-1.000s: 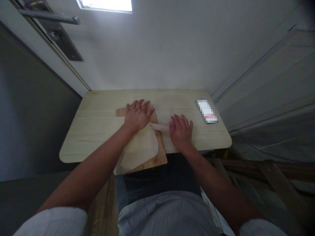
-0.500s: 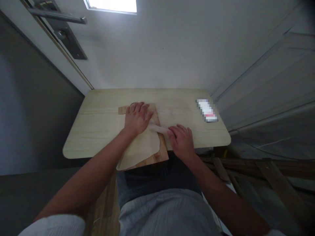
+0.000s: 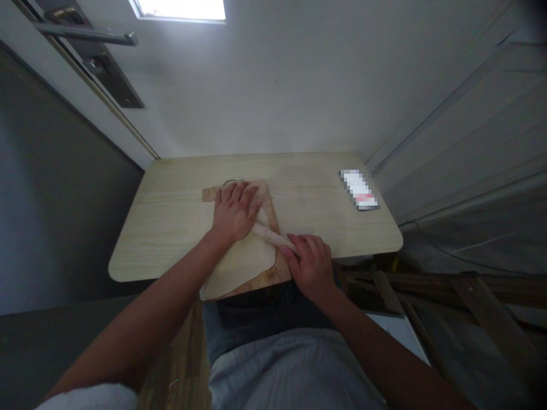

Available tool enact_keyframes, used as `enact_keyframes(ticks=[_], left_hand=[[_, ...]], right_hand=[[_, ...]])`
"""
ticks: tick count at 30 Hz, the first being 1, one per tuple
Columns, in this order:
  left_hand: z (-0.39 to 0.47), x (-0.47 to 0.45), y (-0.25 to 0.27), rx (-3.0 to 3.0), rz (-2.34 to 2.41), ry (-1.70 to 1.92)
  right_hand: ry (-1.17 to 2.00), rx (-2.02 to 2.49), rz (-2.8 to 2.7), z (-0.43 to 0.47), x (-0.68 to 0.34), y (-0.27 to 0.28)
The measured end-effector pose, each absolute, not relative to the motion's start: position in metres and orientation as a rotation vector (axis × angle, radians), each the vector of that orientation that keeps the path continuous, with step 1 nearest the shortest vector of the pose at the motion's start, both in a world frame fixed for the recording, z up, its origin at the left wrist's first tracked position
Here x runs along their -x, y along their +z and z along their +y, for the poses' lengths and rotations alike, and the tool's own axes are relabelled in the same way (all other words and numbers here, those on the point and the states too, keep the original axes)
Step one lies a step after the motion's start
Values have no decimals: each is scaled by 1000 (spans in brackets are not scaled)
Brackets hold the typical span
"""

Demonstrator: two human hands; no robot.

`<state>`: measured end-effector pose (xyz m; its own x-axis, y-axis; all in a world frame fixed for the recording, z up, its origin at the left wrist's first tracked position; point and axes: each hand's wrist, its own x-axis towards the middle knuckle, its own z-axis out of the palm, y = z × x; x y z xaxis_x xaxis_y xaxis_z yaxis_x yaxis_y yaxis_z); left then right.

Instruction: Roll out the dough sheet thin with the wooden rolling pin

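A thin, pale sheet of dough point(image 3: 239, 267) covers most of a wooden cutting board point(image 3: 269, 279) and reaches the board's left and near edges. Across it slants a light wooden rolling pin point(image 3: 270, 234). My right hand point(image 3: 311, 265) is wrapped round the pin's near right end, just off the board's right edge. Palm down with fingers stretched forward, my left hand point(image 3: 235, 213) lies flat over the dough near the board's far side. The pin's other end runs under this hand and is hidden there.
The board rests on a light wood-grain table point(image 3: 162, 222) against a white door point(image 3: 290, 85) with a metal handle point(image 3: 85, 34). A pixelated phone point(image 3: 359, 189) lies at the table's right. Wooden beams point(image 3: 427, 279) stand below on the right.
My right hand has moved nearer to me and slightly left, turning the rolling pin to a steeper slant. The left hand has shifted only slightly, and the camera view has moved a little.
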<state>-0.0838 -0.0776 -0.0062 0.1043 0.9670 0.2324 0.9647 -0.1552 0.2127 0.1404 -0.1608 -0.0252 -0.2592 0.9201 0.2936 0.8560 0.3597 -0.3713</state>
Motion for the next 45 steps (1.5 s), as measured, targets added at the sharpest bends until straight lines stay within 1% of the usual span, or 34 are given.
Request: enact_keyframes(ticks=[12, 18, 22, 26, 31, 40, 45], left_hand=[[-39, 66, -1, -2335, 1977, 419], [-73, 76, -6, -2357, 2032, 508], [-105, 89, -11, -2332, 2065, 473], [-113, 93, -16, -2291, 2072, 460], [-89, 83, -12, -2308, 2079, 479], [-23, 50, -4, -2281, 2031, 437], [-18, 46, -4, -2275, 2008, 461]], right_hand=[[186, 1639, -2096, -131, -149, -26], [219, 1538, -2126, -155, -142, -25], [234, 1448, -2117, -179, -134, -24], [226, 1437, -2122, -188, -130, -23], [161, 1505, -2103, -171, -134, -25], [90, 1677, -2012, -110, -157, -33], [107, 1631, -2054, -103, -163, -33]])
